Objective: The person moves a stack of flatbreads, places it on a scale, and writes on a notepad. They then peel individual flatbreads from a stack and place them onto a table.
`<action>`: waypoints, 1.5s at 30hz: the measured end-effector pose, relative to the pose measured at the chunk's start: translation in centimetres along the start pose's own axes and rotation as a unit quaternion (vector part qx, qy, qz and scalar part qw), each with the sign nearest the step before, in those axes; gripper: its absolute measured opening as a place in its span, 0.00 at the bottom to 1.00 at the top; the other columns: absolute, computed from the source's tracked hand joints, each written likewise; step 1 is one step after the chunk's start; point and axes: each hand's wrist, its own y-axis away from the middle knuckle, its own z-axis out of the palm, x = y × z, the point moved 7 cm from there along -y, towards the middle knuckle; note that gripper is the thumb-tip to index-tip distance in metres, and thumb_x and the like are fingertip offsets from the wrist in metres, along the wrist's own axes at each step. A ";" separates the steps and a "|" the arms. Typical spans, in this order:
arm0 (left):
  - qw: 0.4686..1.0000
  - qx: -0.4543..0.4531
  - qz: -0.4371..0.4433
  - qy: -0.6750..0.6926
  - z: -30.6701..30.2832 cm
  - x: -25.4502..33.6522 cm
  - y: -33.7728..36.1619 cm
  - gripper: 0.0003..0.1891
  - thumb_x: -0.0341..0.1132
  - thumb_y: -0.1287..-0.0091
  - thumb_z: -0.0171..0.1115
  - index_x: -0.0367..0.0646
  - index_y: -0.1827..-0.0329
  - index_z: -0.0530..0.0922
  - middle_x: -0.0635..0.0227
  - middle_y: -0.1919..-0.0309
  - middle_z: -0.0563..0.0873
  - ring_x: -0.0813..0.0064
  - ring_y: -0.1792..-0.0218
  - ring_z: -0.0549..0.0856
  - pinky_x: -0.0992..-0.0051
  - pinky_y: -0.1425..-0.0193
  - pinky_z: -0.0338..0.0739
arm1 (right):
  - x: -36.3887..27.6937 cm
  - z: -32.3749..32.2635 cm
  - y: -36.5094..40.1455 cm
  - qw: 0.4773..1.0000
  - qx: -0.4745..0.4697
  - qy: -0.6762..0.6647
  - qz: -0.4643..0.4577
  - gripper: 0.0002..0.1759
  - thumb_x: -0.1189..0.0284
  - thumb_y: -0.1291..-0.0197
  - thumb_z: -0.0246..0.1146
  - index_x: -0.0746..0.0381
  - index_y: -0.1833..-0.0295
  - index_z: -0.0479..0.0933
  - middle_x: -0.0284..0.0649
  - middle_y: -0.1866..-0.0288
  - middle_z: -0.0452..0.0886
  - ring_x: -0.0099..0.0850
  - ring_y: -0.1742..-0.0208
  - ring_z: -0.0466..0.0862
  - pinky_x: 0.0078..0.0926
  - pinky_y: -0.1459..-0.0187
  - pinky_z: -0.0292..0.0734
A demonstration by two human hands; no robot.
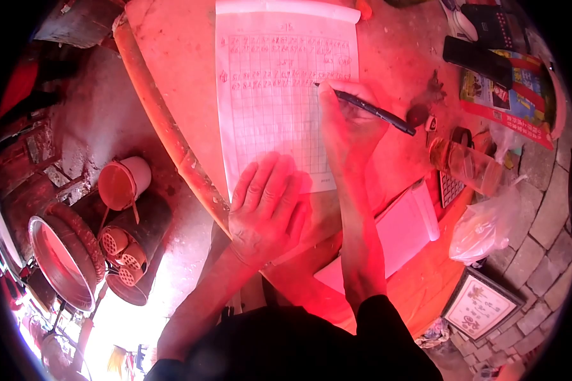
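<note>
A ruled sheet of paper lies on the table under both hands, with rows of handwritten characters across its upper part. My right hand grips a dark pen, whose tip meets the paper at the right end of the lowest written row. Across the sheet's lower left edge rests my left hand, palm down and fingers stretched out, holding nothing. Below the right forearm, a white pad of paper lies near the table's edge.
On the table, a black phone lies over a colourful printed packet. Nearby are a clear cup, a calculator and a plastic bag. A framed picture, bucket and metal basin stand beyond the table.
</note>
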 end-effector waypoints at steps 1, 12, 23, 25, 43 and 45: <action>1.000 -0.001 0.001 0.000 0.0 0.0 0.0 0.23 0.34 0.48 0.65 0.36 0.48 0.79 0.53 0.40 0.76 0.51 0.36 0.74 0.54 0.31 0.63 | 0.0 0.0 0.1 1.000 -0.003 -0.003 0.004 0.06 0.85 0.44 0.65 0.67 0.62 0.78 0.33 0.65 0.81 0.16 0.64 0.78 0.13 0.59 0.73; 1.000 0.017 0.011 -0.003 0.0 0.0 0.0 0.21 0.34 0.49 0.65 0.36 0.50 0.80 0.52 0.41 0.77 0.51 0.37 0.74 0.54 0.32 0.64 | -0.2 -0.3 -0.1 1.000 0.003 0.002 -0.030 0.06 0.86 0.44 0.65 0.67 0.61 0.78 0.34 0.64 0.81 0.17 0.64 0.78 0.14 0.59 0.74; 0.998 0.040 0.039 0.002 -0.2 0.2 0.2 0.19 0.34 0.49 0.64 0.38 0.52 0.81 0.51 0.43 0.78 0.50 0.39 0.75 0.54 0.33 0.66 | -1.2 -2.3 -0.5 0.997 0.067 -0.017 0.033 0.06 0.81 0.47 0.65 0.67 0.63 0.76 0.36 0.70 0.82 0.25 0.69 0.81 0.21 0.64 0.75; 0.998 0.045 0.045 0.000 -0.4 0.5 0.3 0.19 0.34 0.48 0.64 0.38 0.52 0.81 0.52 0.43 0.78 0.49 0.39 0.75 0.54 0.33 0.67 | -3.3 -3.2 -1.2 0.975 0.035 0.212 0.051 0.09 0.77 0.50 0.64 0.68 0.63 0.76 0.44 0.68 0.82 0.36 0.67 0.83 0.29 0.62 0.77; 0.987 -0.015 0.146 0.071 2.0 -6.0 -0.6 0.18 0.35 0.36 0.60 0.37 0.45 0.76 0.55 0.47 0.80 0.58 0.44 0.78 0.63 0.39 0.72 | -14.3 -14.5 45.4 0.934 0.021 0.317 0.163 0.21 0.66 0.49 0.66 0.59 0.49 0.76 0.46 0.68 0.80 0.49 0.69 0.79 0.43 0.70 0.74; 0.981 -0.069 0.080 0.162 1.8 -8.8 -2.0 0.19 0.36 0.33 0.60 0.35 0.42 0.75 0.55 0.46 0.80 0.61 0.44 0.78 0.64 0.38 0.72 | -15.0 -15.4 51.1 0.902 0.020 0.358 0.240 0.21 0.66 0.49 0.66 0.59 0.49 0.76 0.45 0.69 0.80 0.48 0.68 0.80 0.43 0.68 0.74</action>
